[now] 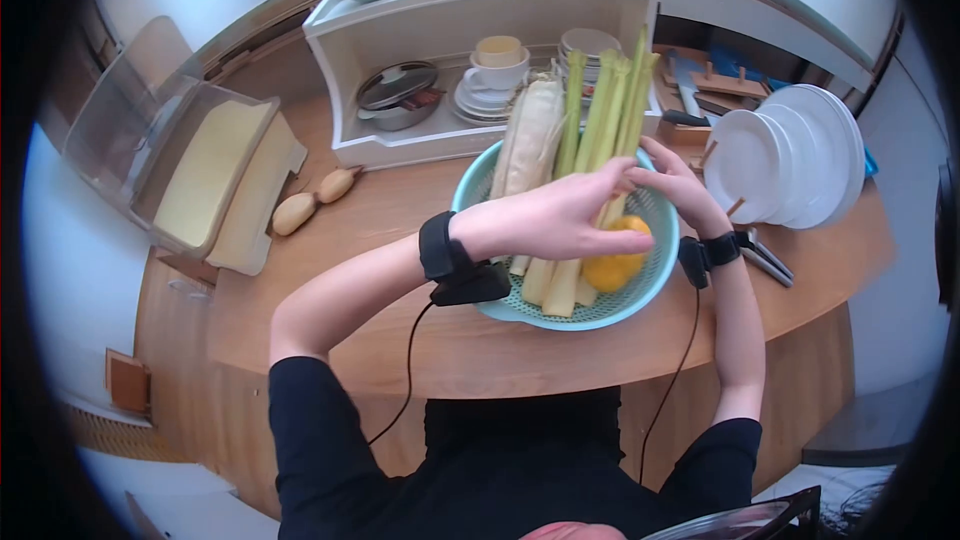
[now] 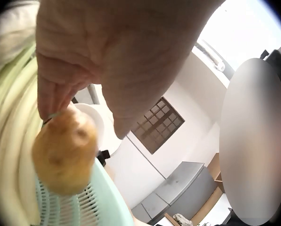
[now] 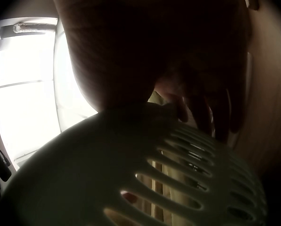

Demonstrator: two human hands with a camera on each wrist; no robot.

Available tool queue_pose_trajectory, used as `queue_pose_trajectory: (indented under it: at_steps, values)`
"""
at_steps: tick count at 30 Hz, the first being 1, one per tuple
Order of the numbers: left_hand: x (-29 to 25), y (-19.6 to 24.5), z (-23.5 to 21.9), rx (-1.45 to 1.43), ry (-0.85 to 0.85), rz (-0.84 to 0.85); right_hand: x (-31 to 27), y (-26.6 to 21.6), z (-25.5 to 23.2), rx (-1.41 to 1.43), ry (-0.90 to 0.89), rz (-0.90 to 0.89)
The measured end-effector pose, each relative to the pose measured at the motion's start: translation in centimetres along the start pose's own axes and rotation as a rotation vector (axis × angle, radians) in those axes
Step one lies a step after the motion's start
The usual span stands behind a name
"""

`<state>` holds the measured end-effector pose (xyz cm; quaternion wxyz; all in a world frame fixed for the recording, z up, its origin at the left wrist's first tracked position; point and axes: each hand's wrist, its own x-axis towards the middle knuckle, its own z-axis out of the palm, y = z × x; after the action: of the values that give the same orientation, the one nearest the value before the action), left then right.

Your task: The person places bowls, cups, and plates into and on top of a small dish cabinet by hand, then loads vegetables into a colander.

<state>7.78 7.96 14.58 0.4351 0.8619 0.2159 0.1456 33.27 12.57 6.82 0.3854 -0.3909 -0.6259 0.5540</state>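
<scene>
Closest to me, my left hand reached across the teal colander, fingers stretched long over the stalks and thumb tucked beneath; the left wrist view showed those fingertips meeting the top of the yellow fruit, though I could not tell whether they pinched it or merely touched. The fruit sat inside the colander against the right wall, round and dimpled, a little mottled up close. My right hand came in from the right, fingers curved over the rim near the stalk tops; its own camera gave only a dark palm above the slotted plastic wall, so its grip stayed unclear.

The colander was round, perforated plastic, resting on the wooden table. In it lay pale green celery stalks, ribbed and long, cut ends toward me and tips pointing away past the far rim, with a white wrapped bundle alongside on the left, same direction.

Farther out, two small tan gourd-shaped pieces lay on the table left. A clear lidded bin stood beyond. Right, white plates leaned in a rack. At the back, the white shelf held a lidded steel pot, a cup on saucers, and bowls on top.
</scene>
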Motion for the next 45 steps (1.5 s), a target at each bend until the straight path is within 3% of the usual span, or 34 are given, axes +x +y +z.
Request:
queue_pose_trajectory:
  at_steps: [2, 4, 6, 10, 12, 13, 14, 15, 16, 18, 20, 22, 26, 27, 28, 30, 34, 35, 36, 38, 42, 45]
  values:
    - [-1.3, 0.4, -0.8, 0.181, 0.216, 0.079, -0.2, -0.6, 0.4, 0.004, 0.001, -0.011]
    - [-3.7, 0.3, -2.8, 0.181, 0.292, 0.107, 0.0, -0.4, 0.4, -0.003, 0.003, -0.014]
    - [-7.5, -1.4, -5.3, 0.220, 0.395, 0.031, 0.1, 0.1, 0.2, 0.001, 0.003, -0.029]
    - [-16.4, -7.8, -9.8, 0.570, 0.694, -0.349, 0.2, 0.0, 0.2, -0.028, 0.013, -0.019]
    - [-21.6, -12.8, -11.4, 0.871, 0.711, -0.450, 0.2, 0.0, 0.3, -0.028, 0.007, -0.021]
    - [-23.8, -14.9, -11.9, 0.872, 0.717, -0.453, 0.2, 0.0, 0.2, -0.014, 0.008, -0.016]
    - [-25.7, -16.8, -12.2, 0.805, 0.709, -0.584, 0.3, 0.0, 0.2, -0.001, 0.009, -0.012]
    - [-26.8, -17.6, -12.2, 0.735, 0.698, -0.713, 0.3, 0.0, 0.3, -0.004, 0.003, -0.014]
    - [-27.2, -17.4, -12.0, 0.735, 0.705, -0.714, 0.3, 0.1, 0.3, 0.002, 0.017, -0.006]
    - [-27.6, -17.2, -11.4, 0.923, 0.616, -0.820, 0.2, 0.1, 0.3, 0.004, 0.032, 0.001]
    - [-26.9, -16.0, -10.4, 1.003, 0.599, -0.791, 0.2, 0.0, 0.4, 0.037, 0.029, -0.001]
    - [-25.4, -13.9, -9.5, 0.842, 0.587, -0.812, 0.2, -0.1, 0.5, 0.036, 0.022, -0.003]
    - [-22.3, -9.9, -8.9, 0.830, 0.604, -0.833, 0.2, 0.0, 0.3, 0.018, 0.014, -0.017]
    - [-21.6, -9.3, -8.5, 0.802, 0.779, -0.724, 0.1, -0.1, 0.5, 0.009, 0.028, -0.016]
    - [-20.5, -7.6, -8.8, 0.597, 0.827, -0.677, 0.0, -0.2, 0.5, 0.008, 0.047, -0.012]
    - [-19.2, -6.3, -9.0, 0.208, 0.890, -0.305, 0.0, -0.3, 0.5, 0.029, 0.018, -0.003]
    - [-13.3, 0.5, -6.5, -0.144, 0.834, -0.025, 0.1, -0.1, 0.3, 0.031, 0.027, 0.021]
    - [-11.9, 1.1, -5.6, -0.281, 0.813, 0.088, 0.1, -0.1, 0.3, 0.034, 0.011, 0.020]
    - [-10.7, 1.5, -4.9, -0.309, 0.777, 0.063, 0.1, -0.1, 0.2, 0.030, 0.021, 0.022]
    - [-8.1, 0.6, -3.0, -0.390, 0.785, 0.204, 0.1, 0.0, 0.3, 0.035, 0.004, -0.002]
    - [-4.9, -2.7, -1.3, -0.323, 0.722, 0.206, 0.2, 0.3, 0.1, 0.010, 0.016, 0.004]
    - [-4.7, -3.9, -1.7, -0.326, 0.430, -0.107, 0.1, 0.0, 0.2, 0.003, 0.022, 0.009]
